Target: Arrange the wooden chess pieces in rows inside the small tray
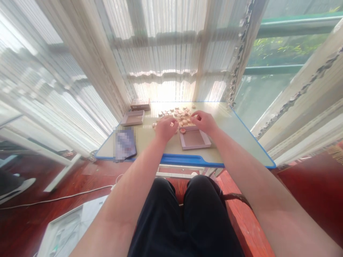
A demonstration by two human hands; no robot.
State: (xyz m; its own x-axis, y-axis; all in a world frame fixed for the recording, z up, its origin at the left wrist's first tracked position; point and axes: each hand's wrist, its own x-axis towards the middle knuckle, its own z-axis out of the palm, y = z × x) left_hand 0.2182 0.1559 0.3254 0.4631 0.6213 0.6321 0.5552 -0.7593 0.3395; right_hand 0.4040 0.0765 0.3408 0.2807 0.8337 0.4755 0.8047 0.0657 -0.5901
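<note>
Many round wooden pieces (183, 121), like Chinese chess discs, lie heaped and scattered on the pale table. At the heap's left edge is my left hand (166, 128), its fingers curled inward; what they hold, if anything, is too small to make out. My right hand (205, 122) reaches in from the right, with thumb and fingers bent together at the pieces. Whether a disc is between those fingertips I cannot tell. Just in front of the heap sits a shallow open box (196, 146), with one red-marked disc (182, 131) at its back left corner.
A second shallow tray (133, 117) lies at the back left, before a small stack of boxes (140, 103). A dark flat device (125, 142), partly blurred, rests at the left front. Blue edging (182, 159) rims the table. Curtains (166, 53) hang behind it.
</note>
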